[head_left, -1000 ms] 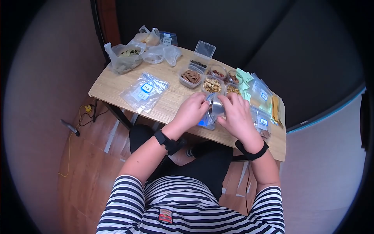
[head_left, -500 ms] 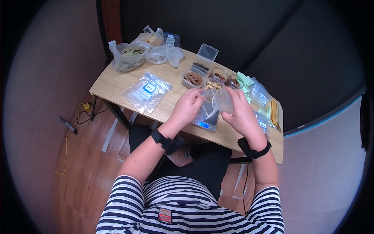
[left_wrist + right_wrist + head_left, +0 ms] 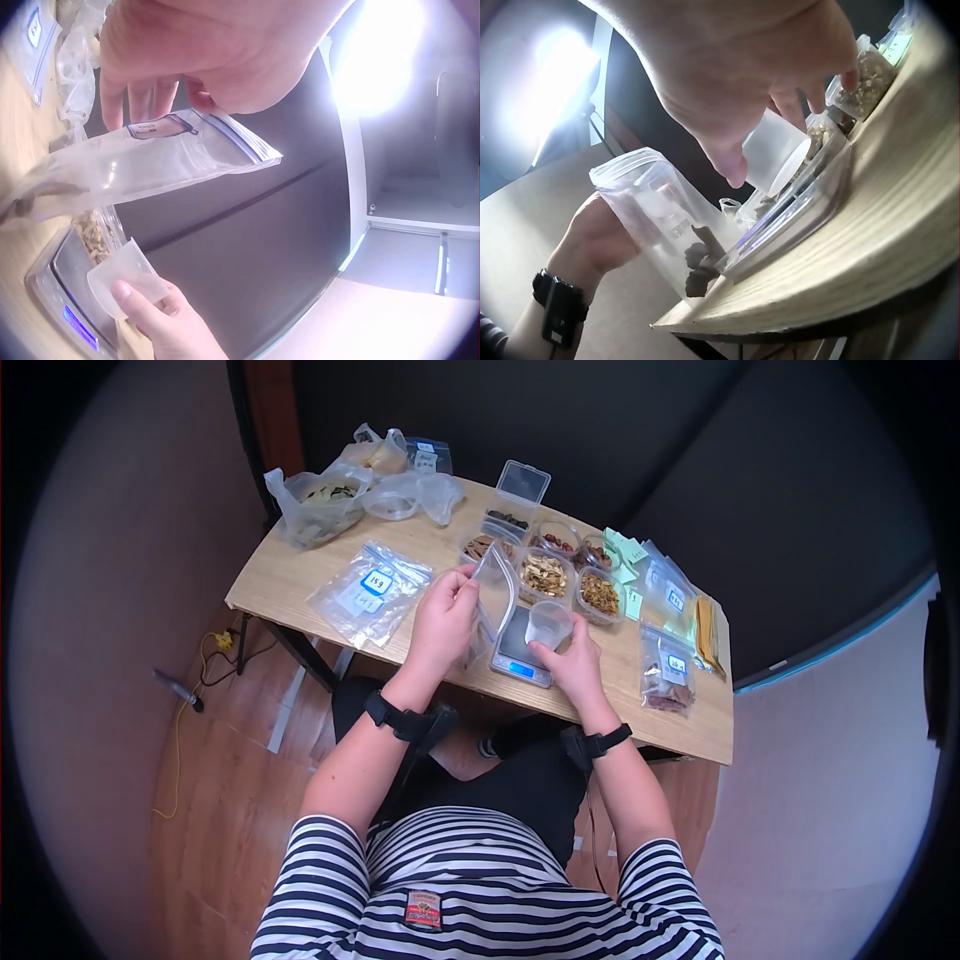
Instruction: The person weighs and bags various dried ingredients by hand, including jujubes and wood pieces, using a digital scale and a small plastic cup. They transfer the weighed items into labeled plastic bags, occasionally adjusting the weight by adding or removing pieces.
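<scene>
My left hand [image 3: 444, 622] pinches the top edge of a clear zip bag [image 3: 497, 592], which hangs upright with its mouth parted. Dark brown pieces [image 3: 699, 264] lie in the bottom of this bag in the right wrist view. My right hand [image 3: 578, 668] holds a small translucent cup [image 3: 549, 622] between thumb and fingers, above the right side of a digital scale [image 3: 520, 668] with a lit blue display. No contents show in the cup. Behind the hands are tubs of pale slices [image 3: 544, 576] and yellowish pieces [image 3: 600, 593].
Flat labelled zip bags [image 3: 372, 595] lie at the left, with white plastic bags [image 3: 318, 510] behind them. Further back are a tub of brown strips [image 3: 482, 547] and an open-lidded box [image 3: 508, 520]. At the right are green notes [image 3: 627, 550], a filled bag [image 3: 667, 675] and yellow packets [image 3: 707, 645].
The hands have moved apart: the left went left with the bag, the right came down and nearer with the cup. The cup is away from the bag's mouth, and the scale shows more.
</scene>
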### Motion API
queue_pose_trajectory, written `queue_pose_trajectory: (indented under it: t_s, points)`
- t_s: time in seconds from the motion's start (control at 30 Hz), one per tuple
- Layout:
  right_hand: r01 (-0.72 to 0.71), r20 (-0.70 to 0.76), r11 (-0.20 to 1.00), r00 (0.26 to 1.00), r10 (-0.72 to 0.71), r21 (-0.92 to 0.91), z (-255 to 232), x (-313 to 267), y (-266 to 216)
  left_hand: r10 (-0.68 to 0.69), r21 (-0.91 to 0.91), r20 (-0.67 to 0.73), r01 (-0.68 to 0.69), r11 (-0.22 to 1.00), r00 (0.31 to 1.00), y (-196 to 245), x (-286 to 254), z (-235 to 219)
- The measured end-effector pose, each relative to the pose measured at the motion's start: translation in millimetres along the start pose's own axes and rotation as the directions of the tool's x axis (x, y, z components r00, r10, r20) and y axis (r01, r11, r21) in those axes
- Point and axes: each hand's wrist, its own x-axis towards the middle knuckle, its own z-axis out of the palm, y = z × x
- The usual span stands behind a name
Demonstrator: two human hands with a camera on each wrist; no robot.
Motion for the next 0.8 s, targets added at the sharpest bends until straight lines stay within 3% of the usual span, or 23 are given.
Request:
queue_pose_trajectory:
  t_s: [0.03, 0.1, 0.13, 0.2, 0.33, 0.4, 0.47, 0.53, 0.6, 0.67, 0.7, 0.73, 0.8]
  points:
    - [0.000, -0.001, 1.000, 1.000, 0.000, 0.002, 3.7, 1.3, 6.9, 0.015, 0.022, 0.021, -0.015, 1.000, 1.000, -3.1, 0.2, -0.7]
    - [0.134, -0.102, 0.979, 0.983, -0.151, -0.156, 15.2, 4.1, 26.2, 0.014, 0.021, 0.023, -0.014, 1.000, 1.000, -5.6, 0.1, -0.1]
    - [0.135, -0.100, 0.979, 0.983, -0.151, -0.153, 14.4, 0.4, 22.6, 0.011, 0.018, 0.026, -0.012, 1.000, 1.000, -5.1, -0.1, -0.2]
    - [0.147, -0.199, 0.929, 0.954, -0.223, -0.340, 10.6, -12.1, 15.4, 0.012, 0.024, 0.021, -0.013, 1.000, 1.000, -4.4, -2.4, -1.2]
    - [0.188, -0.305, 0.922, 0.905, -0.297, -0.338, -4.8, -41.4, -20.6, 0.034, -0.017, -0.033, -0.035, 0.999, 0.999, 5.2, -10.7, 3.8]
    - [0.430, -0.103, 0.901, 0.895, -0.434, -0.058, -3.8, -57.5, -44.6, 0.058, -0.013, -0.028, -0.058, 0.998, 0.998, 12.6, -18.9, 12.1]
    - [0.406, -0.012, 0.910, 0.913, -0.407, 0.076, 2.0, -66.1, -64.0, 0.093, -0.013, -0.024, -0.093, 0.996, 0.995, 18.1, -27.6, 22.6]
    - [0.409, -0.031, 0.903, 0.912, -0.409, 0.133, 7.6, -64.4, -71.6, 0.098, 0.027, -0.029, -0.097, 0.995, 0.995, 24.7, -39.2, 31.0]
    - [0.337, -0.052, 0.879, 0.939, -0.340, 0.338, 12.2, -59.3, -77.1, 0.107, 0.042, 0.004, -0.107, 0.993, 0.994, 36.3, -47.5, 30.1]
    - [0.336, -0.113, 0.869, 0.942, -0.317, 0.365, 12.3, -60.9, -82.8, 0.125, 0.116, 0.073, -0.132, 0.984, 0.990, 44.5, -52.6, 29.3]
    - [0.203, -0.060, 0.836, 0.978, -0.200, 0.510, 9.2, -62.8, -81.6, 0.139, 0.114, 0.095, -0.150, 0.982, 0.986, 40.9, -53.4, 26.5]
    - [0.061, 0.012, 0.770, 0.996, -0.089, 0.636, 7.8, -63.6, -80.7, 0.139, 0.117, 0.092, -0.150, 0.982, 0.986, 38.5, -53.2, 23.1]
    - [0.138, -0.063, 0.722, 0.990, -0.129, 0.678, 6.4, -61.6, -78.0, 0.244, 0.254, -0.030, -0.229, 0.940, 0.969, 35.7, -52.9, 15.1]
